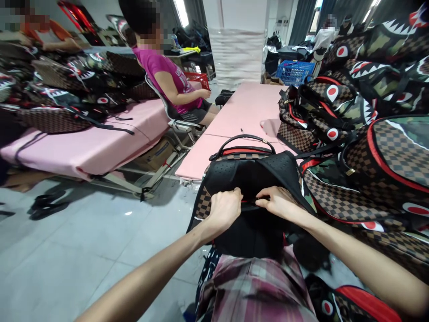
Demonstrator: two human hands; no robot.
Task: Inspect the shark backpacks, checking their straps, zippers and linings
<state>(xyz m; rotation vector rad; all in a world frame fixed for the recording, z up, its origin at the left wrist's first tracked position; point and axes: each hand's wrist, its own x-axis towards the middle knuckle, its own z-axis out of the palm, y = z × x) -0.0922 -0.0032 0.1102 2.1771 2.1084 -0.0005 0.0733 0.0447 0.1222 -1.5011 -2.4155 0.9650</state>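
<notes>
A black backpack (256,230) with brown checkered sides rests across my lap, its back panel facing me and its carry handle (246,137) arching at the far end. A slit with a thin red line crosses the panel between my hands. My left hand (226,208) is closed in a fist on the fabric at the slit's left end. At the right end, my right hand (276,203) pinches a small dark part of the zipper. Its exact shape is partly hidden by my fingers. Padded black shoulder straps lie folded on the panel's upper part.
Shark-print, checkered backpacks (338,188) are piled to my right. Ahead stretches a pink-covered table (234,116); another pink table (67,154) on the left bears more bags. A seated person in a magenta shirt (167,76) is between them. Black sandals (48,203) lie on the floor.
</notes>
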